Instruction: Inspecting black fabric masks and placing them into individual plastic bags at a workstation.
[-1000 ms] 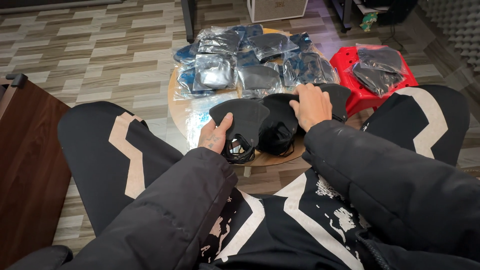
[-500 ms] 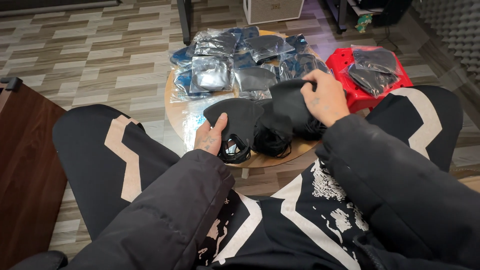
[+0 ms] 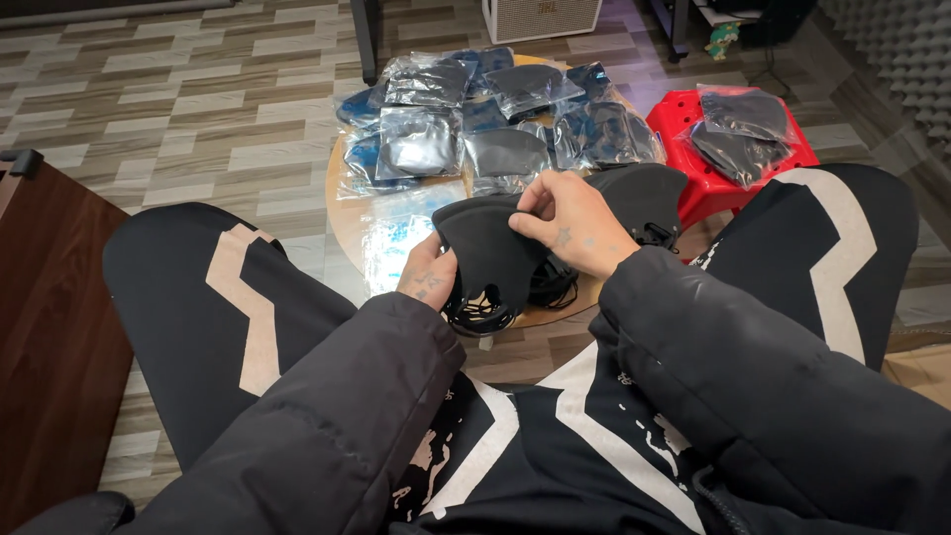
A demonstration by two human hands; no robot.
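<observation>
Both hands gripped one black face mask (image 3: 490, 253) above the round table's (image 3: 349, 213) near edge: the left hand (image 3: 428, 280) beneath, the right hand (image 3: 575, 223) pinching its top.

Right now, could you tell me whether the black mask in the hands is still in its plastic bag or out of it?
Out: the black mask is bare cloth between the left hand and right hand.
</observation>
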